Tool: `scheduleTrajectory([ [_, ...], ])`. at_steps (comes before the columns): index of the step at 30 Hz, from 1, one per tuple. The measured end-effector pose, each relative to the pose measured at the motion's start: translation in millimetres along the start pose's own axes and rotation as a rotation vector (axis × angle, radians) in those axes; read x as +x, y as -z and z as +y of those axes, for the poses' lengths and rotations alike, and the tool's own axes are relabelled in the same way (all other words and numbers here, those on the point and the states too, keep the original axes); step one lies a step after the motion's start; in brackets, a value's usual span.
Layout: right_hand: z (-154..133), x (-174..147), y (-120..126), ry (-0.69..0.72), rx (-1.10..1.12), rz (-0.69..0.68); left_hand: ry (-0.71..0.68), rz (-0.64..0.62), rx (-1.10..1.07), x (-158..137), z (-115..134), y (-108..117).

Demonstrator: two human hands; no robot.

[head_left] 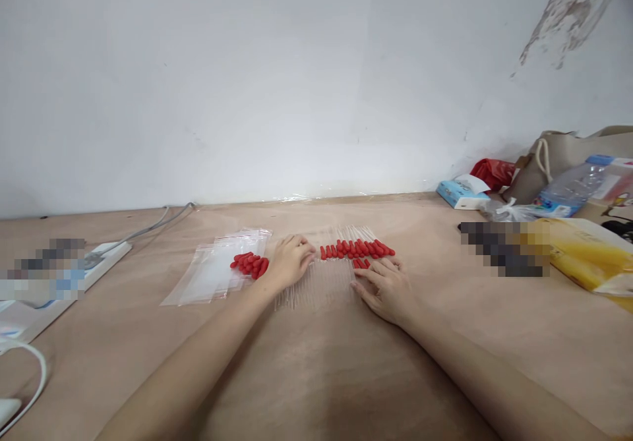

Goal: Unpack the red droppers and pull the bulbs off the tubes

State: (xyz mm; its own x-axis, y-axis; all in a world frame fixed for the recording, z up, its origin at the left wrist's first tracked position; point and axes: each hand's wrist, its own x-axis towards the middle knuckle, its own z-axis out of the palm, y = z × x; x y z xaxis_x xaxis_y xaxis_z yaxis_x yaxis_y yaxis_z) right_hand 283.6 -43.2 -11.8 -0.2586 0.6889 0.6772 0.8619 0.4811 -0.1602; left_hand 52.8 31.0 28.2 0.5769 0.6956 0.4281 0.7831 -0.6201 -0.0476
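Several clear thin tubes (321, 286) lie side by side on the table in front of me. My left hand (293, 261) is at their upper left end, its fingers bent and pressed together; whatever they may hold is hidden. Behind the tubes runs a row of red rubber bulbs (353, 250), with thin pale stems (361, 233) reaching toward the wall. My right hand (388, 287) rests at the right end of the tubes, thumb and fingers apart, fingertips beside a few nearer red bulbs (361, 264). Left of my left hand, a pile of loose red bulbs (250, 265) lies on flat clear plastic bags (200, 276).
A white power strip (106, 260) with a grey cable (148, 230) lies at the left. On the right are a blue tissue pack (459, 194), a plastic bottle (573, 187), a yellow package (588, 256) and a beige bag (558, 151). A white wall (297, 85) closes off the back.
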Motion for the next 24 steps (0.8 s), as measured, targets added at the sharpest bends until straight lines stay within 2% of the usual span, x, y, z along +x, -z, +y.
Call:
scheduleTrajectory([
  [5, 2, -3, -3, 0.003, 0.021, 0.061, -0.165, -0.128, 0.096, 45, -12, -24],
  [9, 0, -3, -4, 0.007, 0.017, 0.069, -0.280, -0.180, 0.133, 54, -18, -30],
  [13, 0, -2, -4, 0.014, 0.019, 0.085, -0.332, -0.193, 0.171, 54, -29, -27],
  [17, 0, -1, -4, 0.010, 0.030, 0.108, -0.301, -0.152, 0.193, 46, -40, -12],
  [19, -2, -1, -3, 0.004, 0.036, 0.127, -0.265, -0.118, 0.198, 35, -37, -1],
  [22, -9, 1, -1, 0.028, 0.043, 0.160, -0.249, -0.063, 0.192, 5, -19, 15],
  [24, -16, 2, 1, 0.074, 0.043, 0.149, -0.297, 0.030, 0.152, -19, 0, 20],
])
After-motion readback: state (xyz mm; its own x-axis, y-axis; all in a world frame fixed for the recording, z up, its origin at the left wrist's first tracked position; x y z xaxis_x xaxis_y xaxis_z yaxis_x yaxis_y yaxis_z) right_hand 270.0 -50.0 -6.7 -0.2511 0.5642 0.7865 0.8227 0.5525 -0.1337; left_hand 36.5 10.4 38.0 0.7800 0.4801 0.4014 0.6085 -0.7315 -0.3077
